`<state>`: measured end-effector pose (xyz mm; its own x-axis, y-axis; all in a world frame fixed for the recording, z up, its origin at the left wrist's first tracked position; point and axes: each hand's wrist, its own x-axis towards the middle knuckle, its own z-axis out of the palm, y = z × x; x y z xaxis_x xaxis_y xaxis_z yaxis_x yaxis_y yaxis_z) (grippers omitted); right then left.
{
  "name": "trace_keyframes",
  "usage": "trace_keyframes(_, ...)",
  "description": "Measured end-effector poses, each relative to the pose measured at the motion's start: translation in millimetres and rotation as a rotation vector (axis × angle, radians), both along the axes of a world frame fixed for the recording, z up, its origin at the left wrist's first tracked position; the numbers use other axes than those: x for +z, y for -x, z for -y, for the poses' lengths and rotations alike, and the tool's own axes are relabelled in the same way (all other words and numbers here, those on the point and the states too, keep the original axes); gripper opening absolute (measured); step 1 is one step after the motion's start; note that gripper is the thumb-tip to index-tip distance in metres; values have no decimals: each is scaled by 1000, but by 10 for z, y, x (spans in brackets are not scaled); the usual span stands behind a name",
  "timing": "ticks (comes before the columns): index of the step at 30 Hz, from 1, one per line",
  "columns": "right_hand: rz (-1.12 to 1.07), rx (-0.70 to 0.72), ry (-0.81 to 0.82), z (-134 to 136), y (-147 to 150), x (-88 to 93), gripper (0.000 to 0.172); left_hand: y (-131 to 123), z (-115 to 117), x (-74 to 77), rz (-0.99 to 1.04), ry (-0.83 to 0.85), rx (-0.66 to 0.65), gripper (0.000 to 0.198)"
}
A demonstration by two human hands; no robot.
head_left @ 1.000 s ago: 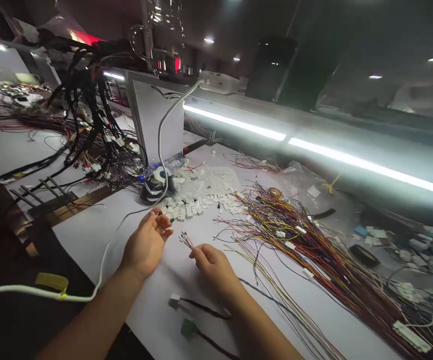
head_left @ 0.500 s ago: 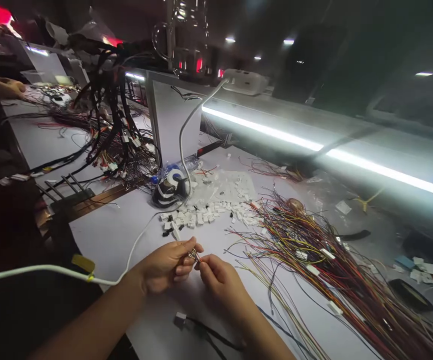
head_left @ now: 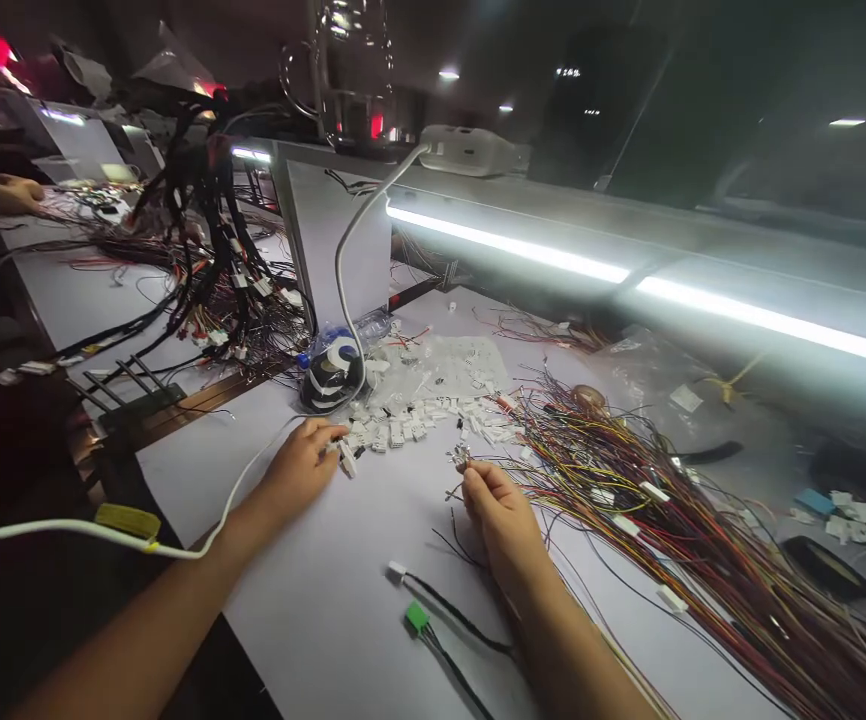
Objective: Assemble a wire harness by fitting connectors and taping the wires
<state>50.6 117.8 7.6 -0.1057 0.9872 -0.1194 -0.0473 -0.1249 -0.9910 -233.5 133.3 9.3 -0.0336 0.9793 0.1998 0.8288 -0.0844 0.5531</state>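
Observation:
My left hand (head_left: 299, 466) lies on the white table (head_left: 328, 620), fingertips curled at the near edge of a pile of small white connector housings (head_left: 403, 420); whether they pinch one I cannot make out. My right hand (head_left: 499, 508) is closed in a pinch on the ends of thin wires (head_left: 460, 462), beside a wide heap of coloured wires (head_left: 665, 520) spread to the right. A short black lead with a white plug (head_left: 397, 571) and one with a green plug (head_left: 416, 617) lie just in front of my right wrist.
A white cable (head_left: 343, 250) runs from a white box on the shelf down across the table to the lower left. A tape roll (head_left: 328, 372) sits behind the connectors. Black wire harnesses (head_left: 208, 250) hang at the left. Another person's hand (head_left: 17, 195) rests at the far left.
My hands were together on the wire ends; they have since parted. The left moved forward to the connector pile, and the right moved right toward the wire heap, still pinching wires.

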Motion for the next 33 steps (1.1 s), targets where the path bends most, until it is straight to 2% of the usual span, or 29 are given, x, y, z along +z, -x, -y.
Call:
trace_keyframes(2, -70, -15, 49, -66, -101, 12, 37, 12, -93, -8, -9, -16, 43, 35)
trace_keyframes(7, -131, 34, 79, -49, -202, -81, 41, 47, -305, -17, -29, 50, -12, 33)
trace_keyframes(10, -142, 51, 71, -17, -222, -128, 42, 68, -413, 29, -55, 97, -33, 29)
trace_keyframes(14, -178, 83, 87, -30, -250, -124, 39, 97, -517, 195, -75, 152, -22, 18)
trace_keyframes(18, -203, 63, 93, -44, -231, -110, 38, -21, -376, 408, -53, 126, 77, 13)
trace_keyframes(20, -203, 32, 62, -51, -209, -109, 38, -222, -199, 468, 46, 115, 115, 20)
trace_keyframes(21, -200, 17, 48, -56, -200, -110, 38, -363, -102, 476, 297, 119, 118, 25)
trace_keyframes(22, -197, 7, 42, -60, -195, -112, 37, -524, -10, 468, 580, 147, 58, 33)
trace_keyframes(23, -199, 4, 45, -65, -194, -116, 37, -696, 68, 448, 786, 209, -15, 43)
trace_keyframes(24, -206, 6, 55, -69, -195, -121, 37, -871, 126, 417, 895, 283, -62, 43)
trace_keyframes(26, -228, 25, 77, -78, -206, -136, 36, -1184, 165, 338, 967, 442, -78, 27)
trace_keyframes(28, -252, 36, 75, -84, -215, -151, 35, -1403, 120, 256, 1064, 522, -59, 20)
trace_keyframes(30, -267, 37, 57, -88, -218, -160, 33, -1518, 47, 184, 1165, 535, -91, 22)
trace_keyframes(33, -289, 65, 37, -88, -212, -155, 31, -1556, -16, 96, 1220, 513, -158, 27)
